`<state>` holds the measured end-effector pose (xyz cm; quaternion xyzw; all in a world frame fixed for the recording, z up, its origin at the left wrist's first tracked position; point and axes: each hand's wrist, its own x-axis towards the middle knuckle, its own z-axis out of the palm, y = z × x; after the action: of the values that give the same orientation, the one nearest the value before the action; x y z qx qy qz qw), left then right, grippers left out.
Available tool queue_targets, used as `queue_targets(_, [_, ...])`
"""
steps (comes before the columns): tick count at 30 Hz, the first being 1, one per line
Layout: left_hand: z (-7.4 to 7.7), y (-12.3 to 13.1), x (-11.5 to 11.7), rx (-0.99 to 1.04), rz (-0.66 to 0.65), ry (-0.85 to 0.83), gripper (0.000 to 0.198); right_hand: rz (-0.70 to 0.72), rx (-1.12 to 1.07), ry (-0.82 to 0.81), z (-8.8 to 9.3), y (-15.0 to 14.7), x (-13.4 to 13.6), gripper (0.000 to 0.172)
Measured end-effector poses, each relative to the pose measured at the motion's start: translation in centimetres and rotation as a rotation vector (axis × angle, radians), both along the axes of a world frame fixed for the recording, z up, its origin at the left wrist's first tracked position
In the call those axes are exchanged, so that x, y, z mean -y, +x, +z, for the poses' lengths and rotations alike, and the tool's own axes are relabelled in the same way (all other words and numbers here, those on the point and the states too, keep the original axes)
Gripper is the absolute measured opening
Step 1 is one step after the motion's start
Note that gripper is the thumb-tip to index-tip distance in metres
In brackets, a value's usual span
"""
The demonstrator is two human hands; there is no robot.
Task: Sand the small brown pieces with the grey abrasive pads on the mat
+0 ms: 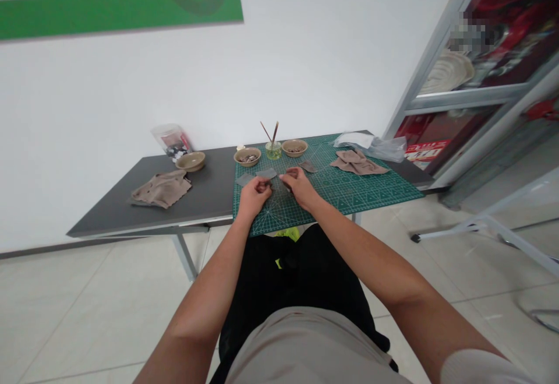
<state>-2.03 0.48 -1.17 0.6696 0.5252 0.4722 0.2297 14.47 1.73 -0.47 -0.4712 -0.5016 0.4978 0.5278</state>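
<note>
While both hands rest on the green cutting mat (349, 192) on the table (205, 192), the left hand (254, 193) and right hand (297, 186) sit near each other, fingers curled inward; whether they grip anything cannot be told. A grey sheet (266, 173) lies just beyond the fingers. Farther beyond stands a glass (273, 151) holding sticks, and a tan cloth (161, 189) lies well left of them.
</note>
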Motion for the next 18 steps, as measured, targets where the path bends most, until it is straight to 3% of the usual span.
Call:
queue_targets(2, [-0.2, 0.0, -0.1, 0.013, -0.019, -0.015, 0.022, -0.045, -0.027, 0.006, -0.5, -0.3, 0.1, 0.070])
queue_targets(4, [-0.4, -0.1, -0.2, 0.050, -0.055, -0.041, 0.018, -0.069, -0.051, 0.023, -1.0, -0.5, 0.3, 0.084])
queue_targets(6, [-0.5, -0.2, -0.4, 0.103, -0.091, -0.063, 0.016, -0.054, -0.073, 0.036, -1.3, -0.5, 0.5, 0.077])
queue_targets(11, [-0.2, -0.4, -0.5, 0.192, -0.113, -0.037, 0.022, 0.090, -0.057, 0.092, -0.8, -0.1, 1.0, 0.031])
queue_targets(18, [0.0, -0.3, -0.1, 0.050, -0.066, -0.049, 0.020, 0.152, -0.179, 0.036, 0.0, -0.2, 1.3, 0.030])
